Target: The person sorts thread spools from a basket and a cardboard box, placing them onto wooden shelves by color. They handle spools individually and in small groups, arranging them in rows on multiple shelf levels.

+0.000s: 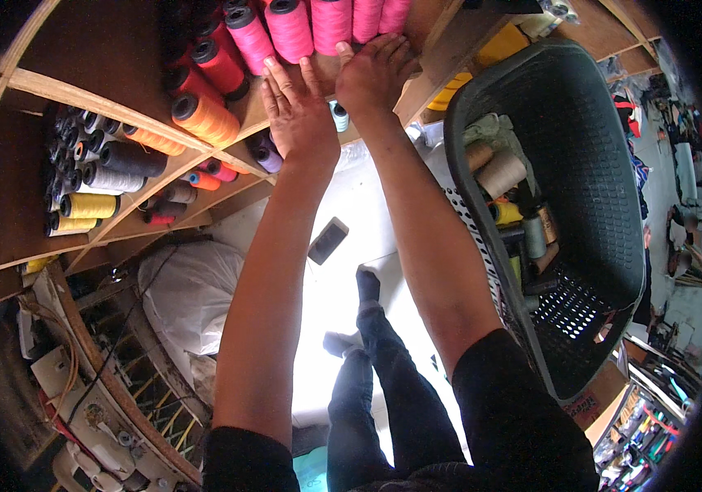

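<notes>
A row of bright pink thread spools stands on a wooden shelf at the top of the view. My left hand is open, its fingers spread and stretched up to the shelf's front edge, the tips at the feet of the spools. Beside it my right hand lies with fingers extended over the same edge, against the lower ends of the right-hand pink spools. Neither hand wraps round a spool. Red spools and an orange spool lie to the left of my left hand.
A dark plastic basket with several thread cones stands at my right. Lower shelf compartments hold grey, black and yellow spools. A phone lies on the white floor, near a white sack. A machine is lower left.
</notes>
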`<move>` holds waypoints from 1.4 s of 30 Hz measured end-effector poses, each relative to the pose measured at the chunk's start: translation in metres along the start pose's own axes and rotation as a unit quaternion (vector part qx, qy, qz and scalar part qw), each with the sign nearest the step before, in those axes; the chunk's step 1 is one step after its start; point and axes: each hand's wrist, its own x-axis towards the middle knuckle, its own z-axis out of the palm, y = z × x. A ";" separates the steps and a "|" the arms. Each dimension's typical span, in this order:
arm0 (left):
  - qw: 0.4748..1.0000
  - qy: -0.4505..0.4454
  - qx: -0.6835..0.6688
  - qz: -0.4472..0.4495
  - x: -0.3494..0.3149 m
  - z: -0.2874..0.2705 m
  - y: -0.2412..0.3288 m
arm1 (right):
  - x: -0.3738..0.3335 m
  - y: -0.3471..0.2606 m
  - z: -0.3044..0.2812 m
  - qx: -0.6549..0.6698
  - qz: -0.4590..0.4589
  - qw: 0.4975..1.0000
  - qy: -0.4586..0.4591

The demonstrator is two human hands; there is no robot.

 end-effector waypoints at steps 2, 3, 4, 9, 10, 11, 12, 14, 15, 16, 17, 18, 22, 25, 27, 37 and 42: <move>1.000 0.007 0.006 -0.004 0.001 0.003 0.000 | 0.000 -0.002 0.000 -0.025 0.001 1.000 -0.010; 1.000 0.017 0.004 -0.009 0.001 0.004 0.000 | 0.001 -0.004 0.000 -0.036 0.004 0.999 -0.018; 1.000 0.026 0.001 -0.013 0.000 0.005 0.000 | 0.001 -0.006 -0.001 -0.047 0.008 0.999 -0.027; 1.000 -0.001 -0.002 -0.015 0.003 0.000 0.006 | 0.003 -0.001 0.006 -0.039 0.000 0.999 -0.005; 1.000 -0.005 0.000 -0.013 0.003 -0.002 0.007 | 0.003 0.000 0.005 -0.031 -0.002 1.000 0.001; 1.000 -0.009 0.002 -0.010 0.001 -0.004 0.007 | 0.003 0.000 0.003 -0.014 -0.003 1.000 -0.002; 1.000 -0.013 0.004 -0.007 0.000 -0.005 0.007 | 0.002 0.001 0.000 0.002 -0.003 1.000 -0.004; 1.000 0.001 -0.003 0.004 -0.002 -0.004 0.002 | 0.001 0.002 -0.003 0.018 -0.008 1.000 -0.009; 1.000 0.008 -0.007 0.009 -0.004 -0.003 -0.001 | 0.001 0.001 -0.004 0.017 -0.012 1.000 -0.011; 1.000 0.017 -0.018 0.017 -0.006 -0.002 -0.003 | 0.000 0.001 -0.005 0.016 -0.017 1.000 -0.013; 0.999 0.026 -0.030 0.026 -0.007 -0.002 -0.005 | 0.001 0.001 -0.007 0.025 -0.014 1.000 -0.011; 0.998 0.034 -0.041 0.036 -0.008 -0.003 -0.006 | 0.001 0.001 -0.009 0.034 -0.010 0.999 -0.009; 0.996 0.041 -0.046 0.063 -0.021 -0.007 -0.006 | -0.005 -0.002 -0.014 0.037 -0.005 0.999 -0.007; 0.993 0.043 -0.064 0.086 -0.040 -0.009 -0.007 | -0.021 -0.005 -0.024 0.056 -0.027 0.998 0.029; 0.982 0.026 -0.159 0.096 -0.067 -0.028 -0.013 | -0.040 -0.013 -0.046 0.131 -0.044 0.990 0.005; 0.875 -0.102 -0.463 0.094 -0.288 -0.100 -0.017 | -0.251 -0.002 -0.245 0.260 0.206 0.929 -0.161; 0.816 -0.244 -0.516 0.089 -0.381 -0.184 0.003 | -0.334 0.007 -0.392 0.279 0.262 0.915 -0.129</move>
